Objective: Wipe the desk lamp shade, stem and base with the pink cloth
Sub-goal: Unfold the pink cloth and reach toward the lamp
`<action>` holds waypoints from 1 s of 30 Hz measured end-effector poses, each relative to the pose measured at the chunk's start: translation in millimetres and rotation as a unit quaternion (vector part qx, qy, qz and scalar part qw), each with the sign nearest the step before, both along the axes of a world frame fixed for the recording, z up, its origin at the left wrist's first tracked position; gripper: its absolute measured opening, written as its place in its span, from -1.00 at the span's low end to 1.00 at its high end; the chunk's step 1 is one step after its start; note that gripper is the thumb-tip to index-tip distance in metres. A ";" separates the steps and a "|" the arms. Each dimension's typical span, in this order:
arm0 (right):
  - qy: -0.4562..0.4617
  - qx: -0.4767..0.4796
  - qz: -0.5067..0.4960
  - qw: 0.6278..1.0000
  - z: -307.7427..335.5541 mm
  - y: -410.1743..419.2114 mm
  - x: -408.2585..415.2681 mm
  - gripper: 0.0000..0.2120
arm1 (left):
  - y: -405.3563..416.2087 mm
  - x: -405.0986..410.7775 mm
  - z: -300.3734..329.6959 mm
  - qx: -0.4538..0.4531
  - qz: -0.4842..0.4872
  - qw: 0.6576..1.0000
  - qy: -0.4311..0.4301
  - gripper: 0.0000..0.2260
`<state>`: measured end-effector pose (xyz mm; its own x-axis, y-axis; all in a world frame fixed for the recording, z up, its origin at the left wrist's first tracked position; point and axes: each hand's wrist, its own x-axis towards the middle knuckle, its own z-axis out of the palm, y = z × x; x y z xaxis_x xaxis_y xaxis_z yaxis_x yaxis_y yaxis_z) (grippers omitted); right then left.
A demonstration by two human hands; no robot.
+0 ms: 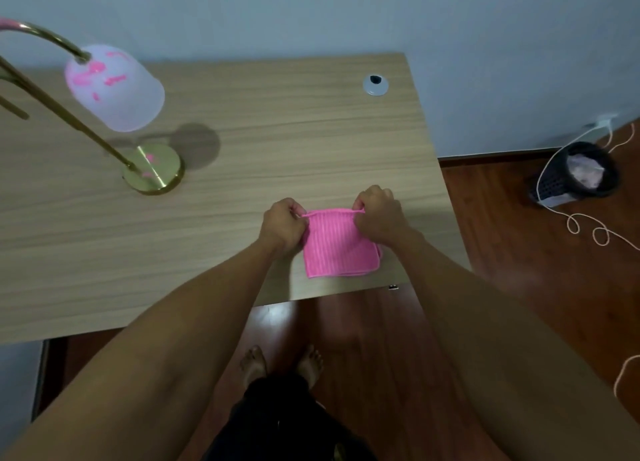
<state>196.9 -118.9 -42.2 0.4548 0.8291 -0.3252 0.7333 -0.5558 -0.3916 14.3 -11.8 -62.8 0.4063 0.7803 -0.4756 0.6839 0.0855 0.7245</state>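
A folded pink cloth (337,247) lies on the wooden desk (242,121) near its front right corner. My left hand (284,225) pinches the cloth's far left corner and my right hand (379,214) pinches its far right corner. The desk lamp stands at the left: a white shade (116,88) with pink smears, a curved brass stem (65,114), and a round brass base (154,169) with pink marks. Both hands are well to the right of the lamp.
A grey cable grommet (375,83) is set in the desk near the back right. On the wood floor at right stands a dark basket (575,173) with white cords (588,228) trailing around it. My bare feet (280,363) show below the desk edge.
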 end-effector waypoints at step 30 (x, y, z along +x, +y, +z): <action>0.384 0.116 -0.066 0.914 177.8 85.9 -96.1 -0.84 | 69.6 -66.4 223.8 0.149 0.051 0.967 -0.201 -0.83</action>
<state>100.8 -32.9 135.7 0.2667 0.8705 -0.4135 0.1254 -0.4568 -0.8807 -52.1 57.8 160.9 0.4260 0.9037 -0.0422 0.3408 -0.1170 0.9328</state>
